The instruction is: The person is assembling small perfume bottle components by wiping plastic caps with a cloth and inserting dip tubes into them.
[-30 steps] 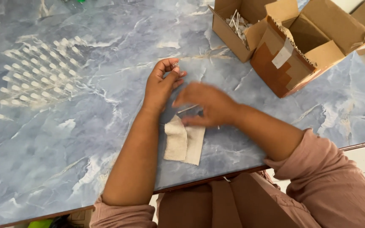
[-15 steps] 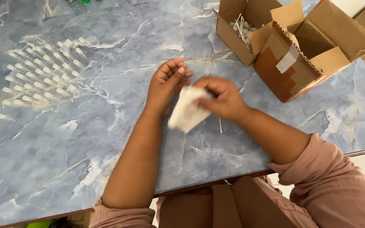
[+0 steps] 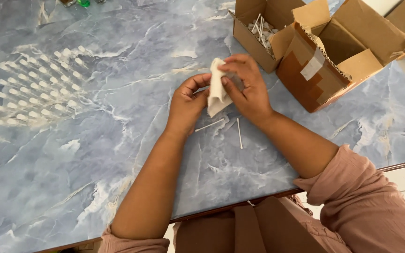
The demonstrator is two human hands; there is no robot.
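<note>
Both hands pinch cloth (image 3: 217,91): right hand (image 3: 247,86) fingers closed on top, left hand (image 3: 187,103) curled at edge. Cloth soft, crumpled, long axis 12–6. Two thin sticks (image 3: 226,125) at 6.

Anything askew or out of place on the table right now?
Two white sticks lie loose and crossed at angles on the table below the hands, apart from the neat rows of white pieces at left. The taped box sits tilted, flaps open.
</note>
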